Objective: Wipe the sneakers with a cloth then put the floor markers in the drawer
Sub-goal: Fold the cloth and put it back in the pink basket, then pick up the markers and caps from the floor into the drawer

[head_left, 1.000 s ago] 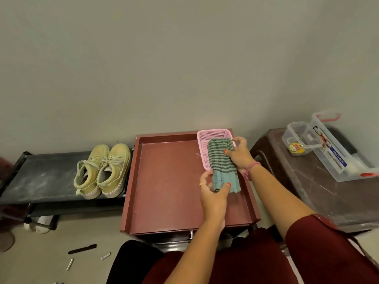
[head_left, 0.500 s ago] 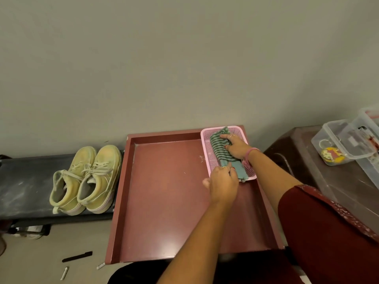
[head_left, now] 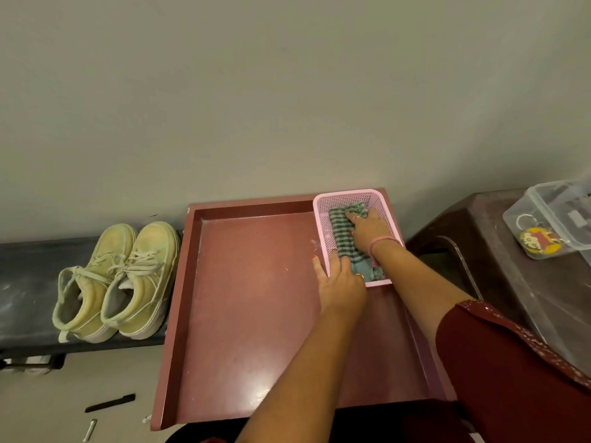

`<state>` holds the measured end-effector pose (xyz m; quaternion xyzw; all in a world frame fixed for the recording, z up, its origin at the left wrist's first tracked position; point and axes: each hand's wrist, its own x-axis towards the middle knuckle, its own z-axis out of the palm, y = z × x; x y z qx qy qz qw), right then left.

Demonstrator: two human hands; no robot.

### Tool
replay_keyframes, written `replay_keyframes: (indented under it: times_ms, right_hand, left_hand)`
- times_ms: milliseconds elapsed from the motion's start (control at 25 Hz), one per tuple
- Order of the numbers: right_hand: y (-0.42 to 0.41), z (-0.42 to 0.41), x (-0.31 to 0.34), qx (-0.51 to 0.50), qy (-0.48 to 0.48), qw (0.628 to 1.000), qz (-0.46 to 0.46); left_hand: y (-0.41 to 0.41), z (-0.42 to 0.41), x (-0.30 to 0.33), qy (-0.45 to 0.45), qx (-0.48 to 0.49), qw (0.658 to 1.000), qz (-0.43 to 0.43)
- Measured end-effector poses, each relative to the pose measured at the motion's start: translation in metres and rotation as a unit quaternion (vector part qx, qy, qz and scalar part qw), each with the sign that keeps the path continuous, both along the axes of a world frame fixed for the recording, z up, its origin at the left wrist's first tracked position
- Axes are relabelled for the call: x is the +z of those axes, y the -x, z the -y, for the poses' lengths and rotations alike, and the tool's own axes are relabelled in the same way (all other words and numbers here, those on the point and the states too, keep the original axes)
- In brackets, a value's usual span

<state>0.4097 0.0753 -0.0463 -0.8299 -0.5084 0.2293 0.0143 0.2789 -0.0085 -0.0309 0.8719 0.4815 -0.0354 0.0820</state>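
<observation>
Since half a second ago, both our hands have sunk lower into the pink basket (head_left: 380,199), and the cloth (head_left: 340,230) now lies flat along its floor rather than half out over the near rim.

Our right hand (head_left: 367,230) rests palm down on the far half of the striped cloth, fingers spread and fairly straight, pressing rather than clutching. Our left hand (head_left: 340,282) covers the near left corner of the basket, fingers laid over the rim and the cloth's near end; we cannot tell whether it pinches the fabric or only steadies the basket.

The cloth's long axis runs away from us, in line with the basket, which sits in the far right corner of the red counter (head_left: 256,314).

We judge that the cloth is being put away, so the next targets are the floor markers. The 2 sneakers (head_left: 118,279) stand on the dark shelf (head_left: 25,282) well to the left. A black marker (head_left: 110,402) and a pale one (head_left: 89,430) lie on the floor (head_left: 48,410) below and left of the counter, well apart from both hands. Our left hand is the nearer one. We cannot see a drawer from here.
</observation>
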Motion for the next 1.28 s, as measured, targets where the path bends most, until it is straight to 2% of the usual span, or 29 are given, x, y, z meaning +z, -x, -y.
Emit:
replay_keyframes:
  times_ms: [120, 320, 520, 840, 1080, 1200, 1280]
  right_hand:
    - [-0.004, 0.017, 0.008, 0.008, -0.048, 0.999, 0.01]
    - [-0.01, 0.05, 0.013, 0.061, -0.125, 0.99, 0.032]
    - [-0.014, 0.073, 0.014, 0.079, -0.213, 0.973, -0.042]
    - [-0.011, 0.091, 0.027, 0.02, -0.302, 0.949, -0.091]
    - [0.011, 0.122, 0.037, -0.106, -0.38, 0.905, -0.162]
    - [0.036, 0.15, 0.049, -0.19, -0.411, 0.858, -0.243]
    - [0.057, 0.174, 0.054, -0.241, -0.409, 0.828, -0.299]
  left_hand:
    - [0.008, -0.003, 0.002, 0.092, -0.029, 0.995, -0.02]
    - [0.015, -0.002, 0.007, 0.075, -0.056, 0.995, -0.034]
    - [0.013, -0.008, 0.009, 0.063, -0.06, 0.995, -0.047]
    - [0.012, -0.012, 0.008, 0.057, -0.069, 0.995, -0.034]
    - [0.03, -0.002, 0.019, 0.044, -0.074, 0.995, 0.058]
    - [0.06, 0.018, 0.015, -0.011, -0.016, 0.983, 0.181]
    - [0.089, 0.036, 0.006, -0.035, 0.065, 0.959, 0.272]
